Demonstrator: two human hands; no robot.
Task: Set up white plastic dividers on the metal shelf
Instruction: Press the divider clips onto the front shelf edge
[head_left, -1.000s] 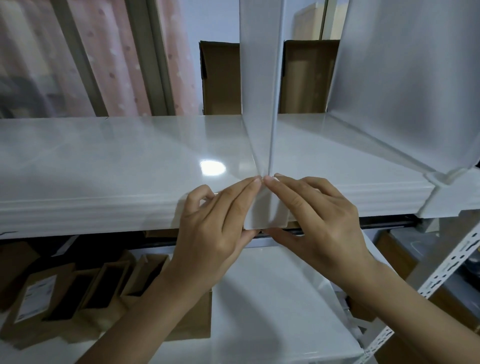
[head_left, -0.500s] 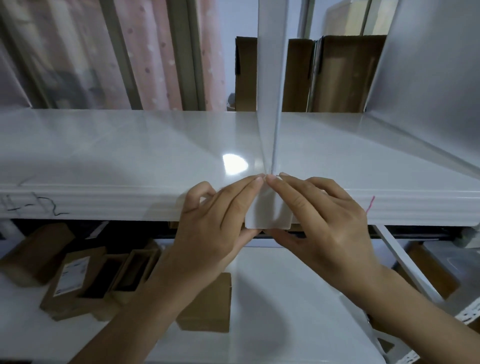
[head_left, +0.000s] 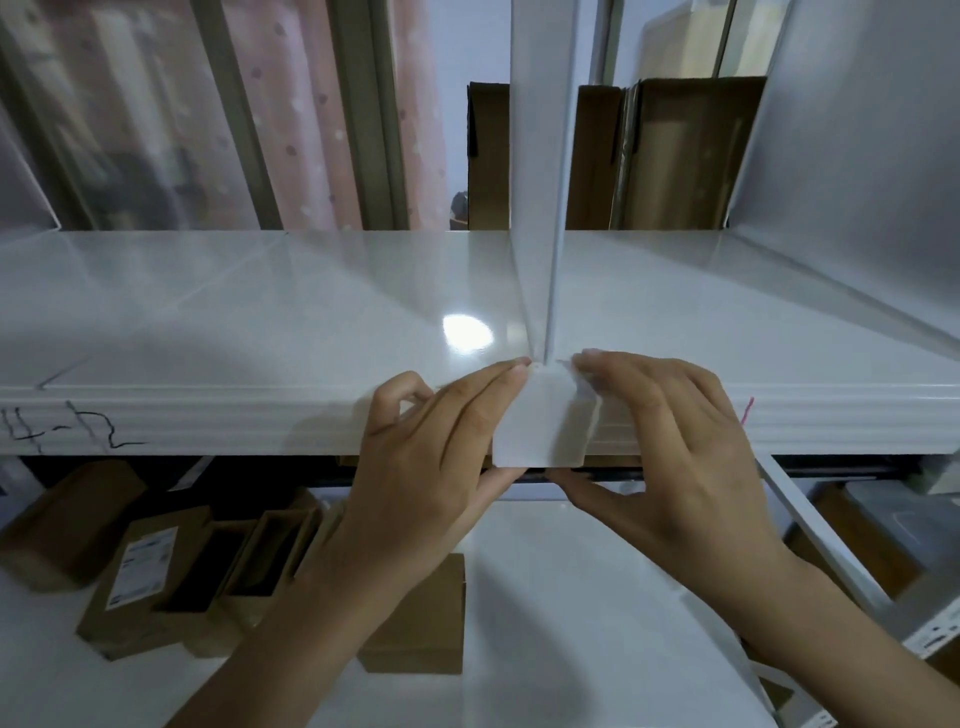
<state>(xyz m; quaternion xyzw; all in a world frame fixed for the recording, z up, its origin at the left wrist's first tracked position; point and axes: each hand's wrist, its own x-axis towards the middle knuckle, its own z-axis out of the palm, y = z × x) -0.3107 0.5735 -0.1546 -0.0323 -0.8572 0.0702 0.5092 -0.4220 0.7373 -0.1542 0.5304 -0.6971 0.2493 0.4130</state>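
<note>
Divider: a white plastic divider (head_left: 540, 156) stands upright at centre frame, its near edge meeting the front lip of the metal shelf (head_left: 208, 332)
Clip: a small white clip (head_left: 540, 426) at the divider's foot hangs over the shelf's front edge, just below centre
Left hand: the left hand (head_left: 431, 467) pinches the clip's left side, fingertips at its top corner and thumb under its lower edge
Right hand: the right hand (head_left: 670, 457) closes on the clip's right side, thumb beneath; its fingertips are blurred, so how firmly they press is unclear
Second divider: another white panel (head_left: 857, 130) fills the upper right of the frame
Below: brown cardboard boxes (head_left: 156, 561) lie on the lower shelf at lower left
Step in hand: seating the clip on the lip, by my reading
Doing it well: press both sides evenly so the clip goes on square, and watch that the divider stays plumb
</note>
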